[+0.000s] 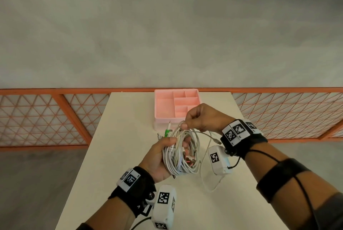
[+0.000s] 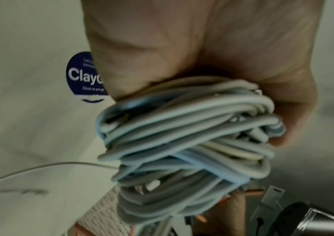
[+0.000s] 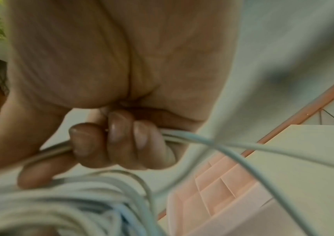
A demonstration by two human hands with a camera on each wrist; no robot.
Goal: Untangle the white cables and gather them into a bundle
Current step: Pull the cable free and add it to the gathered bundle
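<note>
Two hands work above a white table [image 1: 118,155]. Nearest, at 7 o'clock, the left hand [image 1: 159,157] has its fingers curled round a coil of white cables [image 1: 182,152], held clear of the tabletop; the left wrist view shows the coil [image 2: 184,143] crossing the palm [image 2: 202,47]. At 5 o'clock of the coil, one loose strand [image 1: 207,183] loops down onto the table. At 12 o'clock of the coil, the right hand [image 1: 204,118] is closed on cable strands at the top of the coil, its fingers [image 3: 119,137] curled about them. Connector ends, one green [image 1: 168,133], stand at 11 o'clock. Farthest, at 12 o'clock, a pink compartment tray [image 1: 163,107] sits at the table's far edge, before an orange lattice railing [image 1: 46,118].
</note>
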